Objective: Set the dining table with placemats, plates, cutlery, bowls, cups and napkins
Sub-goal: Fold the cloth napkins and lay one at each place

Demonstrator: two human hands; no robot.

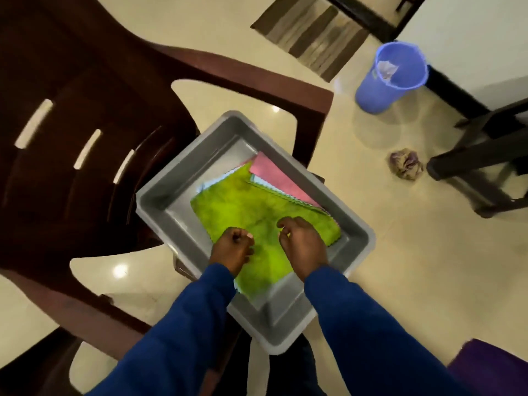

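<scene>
A grey plastic tub (160,207) sits low in front of me, partly over a dark brown chair. Inside lies a lime-green cloth (243,210) on top of a pink sheet (274,175) and other folded pieces whose edges show at the far side. My left hand (233,248) is over the near part of the green cloth with its fingers curled tight, pinching the fabric. My right hand (303,244) is beside it with fingers curled down onto the same cloth, gripping it.
A dark brown plastic chair (85,132) fills the left side. A blue waste bin (391,75) stands on the tiled floor at upper right, a crumpled wad (405,164) near dark table legs (480,158). A purple seat corner (497,367) shows at lower right.
</scene>
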